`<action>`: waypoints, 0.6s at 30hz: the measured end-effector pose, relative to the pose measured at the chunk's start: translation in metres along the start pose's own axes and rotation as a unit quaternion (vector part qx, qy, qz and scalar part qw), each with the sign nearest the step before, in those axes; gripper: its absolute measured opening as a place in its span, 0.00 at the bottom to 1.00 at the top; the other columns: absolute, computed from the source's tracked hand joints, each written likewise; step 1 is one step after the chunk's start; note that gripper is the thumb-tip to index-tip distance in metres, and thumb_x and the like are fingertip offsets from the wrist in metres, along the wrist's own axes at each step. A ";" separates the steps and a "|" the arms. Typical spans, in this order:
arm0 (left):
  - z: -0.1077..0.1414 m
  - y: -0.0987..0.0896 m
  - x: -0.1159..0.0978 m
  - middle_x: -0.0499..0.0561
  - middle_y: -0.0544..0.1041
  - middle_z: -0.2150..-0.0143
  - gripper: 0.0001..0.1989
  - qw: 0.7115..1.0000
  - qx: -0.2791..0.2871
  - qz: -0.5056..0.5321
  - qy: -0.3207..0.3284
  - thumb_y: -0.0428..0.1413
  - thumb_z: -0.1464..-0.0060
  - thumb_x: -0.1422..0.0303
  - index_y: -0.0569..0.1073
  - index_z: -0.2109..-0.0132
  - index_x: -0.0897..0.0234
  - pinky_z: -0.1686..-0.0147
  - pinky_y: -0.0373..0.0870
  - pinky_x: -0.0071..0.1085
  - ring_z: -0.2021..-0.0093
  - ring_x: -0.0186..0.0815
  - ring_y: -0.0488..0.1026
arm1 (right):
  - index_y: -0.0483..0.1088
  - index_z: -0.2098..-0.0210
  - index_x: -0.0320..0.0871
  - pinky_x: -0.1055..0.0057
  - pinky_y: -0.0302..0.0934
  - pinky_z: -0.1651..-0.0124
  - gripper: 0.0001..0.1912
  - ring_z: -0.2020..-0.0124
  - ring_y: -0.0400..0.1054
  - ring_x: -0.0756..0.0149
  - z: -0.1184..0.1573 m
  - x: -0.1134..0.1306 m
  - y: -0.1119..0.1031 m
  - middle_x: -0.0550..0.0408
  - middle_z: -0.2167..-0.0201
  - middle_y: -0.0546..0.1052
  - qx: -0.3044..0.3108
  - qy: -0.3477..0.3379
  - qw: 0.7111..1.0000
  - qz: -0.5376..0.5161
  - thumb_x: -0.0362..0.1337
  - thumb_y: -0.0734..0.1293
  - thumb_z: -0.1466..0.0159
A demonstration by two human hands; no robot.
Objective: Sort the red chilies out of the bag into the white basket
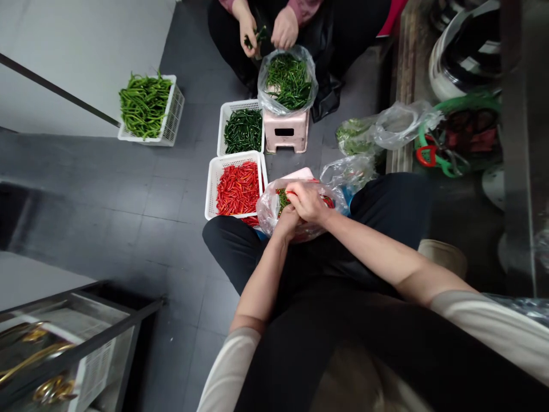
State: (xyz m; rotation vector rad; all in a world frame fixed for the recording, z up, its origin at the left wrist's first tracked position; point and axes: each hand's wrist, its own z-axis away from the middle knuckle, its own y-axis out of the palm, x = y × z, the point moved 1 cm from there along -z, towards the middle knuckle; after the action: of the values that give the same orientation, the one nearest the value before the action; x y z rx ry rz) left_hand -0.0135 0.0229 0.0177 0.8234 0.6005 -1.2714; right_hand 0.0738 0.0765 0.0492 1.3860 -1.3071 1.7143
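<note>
Over a clear plastic bag (268, 209) between my knees, both my hands are close together. My right hand (309, 203) is closed, with a bit of a red chili pepper (291, 193) showing at its fingertips. Just below and to the left, my left hand (288, 222) is curled shut; what its fingers hold is hidden. Green stems (283, 200) lie in the bag beside my fingers, and red chilies (328, 201) show at its right side. Left of the bag stands a white basket (211, 189) of picked red chilies (238, 187).
Opposite me, a co-worker's hands (285, 27) work over a bag of green chilies (291, 80) on a pink stool (285, 129). Beside it is a basket of dark green chilies (243, 131). Another basket of long green peppers (144, 106) stands far left. Plastic bags (360, 134) and a rack (403, 86) are right.
</note>
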 end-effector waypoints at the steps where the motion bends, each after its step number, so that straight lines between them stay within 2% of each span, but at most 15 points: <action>1: 0.000 -0.002 -0.003 0.41 0.54 0.83 0.15 0.999 0.017 -0.029 0.008 0.52 0.45 0.60 0.61 0.75 0.65 0.79 0.53 0.23 0.82 0.24 0.52 | 0.64 0.61 0.43 0.69 0.55 0.59 0.09 0.63 0.63 0.61 -0.004 -0.002 -0.004 0.50 0.66 0.70 0.015 -0.027 0.998 0.058 0.40 0.58 0.37; 3: 0.003 -0.007 -0.004 0.44 0.62 0.80 0.10 0.985 0.055 -0.155 0.051 0.50 0.44 0.64 0.65 0.70 0.65 0.75 0.59 0.24 0.80 0.26 0.59 | 0.65 0.59 0.42 0.69 0.54 0.58 0.11 0.63 0.64 0.61 -0.009 -0.014 -0.015 0.51 0.66 0.71 0.066 -0.048 0.987 0.140 0.36 0.55 0.36; 4: 0.007 -0.010 -0.001 0.46 0.67 0.76 0.07 0.965 0.057 -0.248 0.070 0.51 0.45 0.65 0.67 0.67 0.65 0.71 0.62 0.26 0.76 0.28 0.64 | 0.67 0.60 0.42 0.70 0.54 0.59 0.11 0.65 0.64 0.62 -0.008 -0.023 -0.019 0.52 0.67 0.72 0.119 -0.043 0.977 0.173 0.34 0.55 0.36; 6: 0.015 -0.014 0.011 0.52 0.74 0.66 0.08 0.890 0.074 -0.442 0.081 0.53 0.48 0.67 0.69 0.61 0.64 0.63 0.65 0.30 0.66 0.35 0.70 | 0.70 0.66 0.42 0.71 0.55 0.62 0.10 0.67 0.65 0.63 -0.001 -0.044 -0.025 0.52 0.70 0.73 0.246 0.000 0.936 0.253 0.30 0.57 0.40; 7: 0.021 -0.014 0.018 0.54 0.74 0.63 0.09 0.845 0.114 -0.517 0.077 0.54 0.49 0.66 0.70 0.59 0.63 0.60 0.65 0.32 0.62 0.38 0.71 | 0.71 0.69 0.42 0.71 0.55 0.64 0.09 0.68 0.66 0.62 0.004 -0.055 -0.027 0.51 0.70 0.74 0.290 0.037 0.907 0.304 0.29 0.59 0.42; 9: 0.030 -0.011 0.033 0.55 0.75 0.59 0.11 0.766 0.228 -0.597 0.067 0.52 0.47 0.63 0.72 0.59 0.62 0.57 0.65 0.34 0.57 0.42 0.72 | 0.72 0.73 0.40 0.69 0.56 0.66 0.07 0.69 0.67 0.59 0.015 -0.074 -0.027 0.45 0.71 0.75 0.315 0.114 0.853 0.400 0.29 0.62 0.44; 10: 0.034 -0.009 0.039 0.55 0.76 0.59 0.12 0.742 0.274 -0.608 0.067 0.50 0.46 0.62 0.73 0.59 0.61 0.56 0.65 0.35 0.56 0.43 0.72 | 0.73 0.73 0.39 0.68 0.57 0.66 0.07 0.69 0.68 0.57 0.019 -0.081 -0.025 0.43 0.70 0.75 0.303 0.139 0.838 0.431 0.30 0.63 0.44; 11: 0.037 -0.007 0.042 0.55 0.76 0.59 0.13 0.731 0.301 -0.609 0.069 0.49 0.44 0.61 0.74 0.60 0.61 0.56 0.65 0.35 0.56 0.43 0.72 | 0.74 0.72 0.38 0.67 0.57 0.66 0.07 0.68 0.68 0.56 0.023 -0.087 -0.022 0.41 0.69 0.75 0.289 0.148 0.834 0.446 0.32 0.63 0.44; 12: 0.038 -0.005 0.044 0.55 0.76 0.60 0.14 0.730 0.307 -0.606 0.072 0.48 0.44 0.60 0.74 0.60 0.61 0.56 0.65 0.35 0.57 0.43 0.73 | 0.74 0.70 0.38 0.66 0.58 0.65 0.07 0.66 0.69 0.55 0.025 -0.091 -0.017 0.40 0.67 0.75 0.276 0.143 0.838 0.449 0.33 0.64 0.43; 14: 0.036 -0.006 0.042 0.55 0.77 0.61 0.15 0.753 0.267 -0.598 0.065 0.46 0.42 0.61 0.75 0.64 0.62 0.57 0.66 0.34 0.59 0.42 0.73 | 0.75 0.68 0.38 0.66 0.59 0.62 0.08 0.63 0.69 0.54 0.025 -0.098 -0.008 0.39 0.64 0.75 0.256 0.124 0.853 0.438 0.33 0.65 0.44; 16: 0.031 -0.012 0.037 0.55 0.77 0.63 0.14 0.789 0.177 -0.586 0.053 0.46 0.43 0.63 0.75 0.66 0.62 0.59 0.66 0.34 0.60 0.42 0.73 | 0.75 0.69 0.38 0.67 0.59 0.62 0.07 0.63 0.68 0.55 0.022 -0.103 -0.002 0.40 0.63 0.74 0.241 0.131 0.866 0.419 0.32 0.67 0.47; 18: 0.023 -0.021 0.033 0.56 0.77 0.63 0.10 0.822 0.061 -0.564 0.053 0.49 0.45 0.66 0.75 0.65 0.63 0.60 0.66 0.35 0.62 0.42 0.73 | 0.74 0.73 0.40 0.70 0.59 0.65 0.03 0.67 0.68 0.61 0.018 -0.107 -0.003 0.46 0.69 0.75 0.230 0.165 0.881 0.378 0.32 0.68 0.48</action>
State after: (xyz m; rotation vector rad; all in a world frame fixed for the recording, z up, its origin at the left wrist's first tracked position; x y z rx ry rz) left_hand -0.0278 -0.0164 0.0012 0.6209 1.1966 -2.3666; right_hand 0.1150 0.0757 -0.0510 0.7420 -1.3842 2.7882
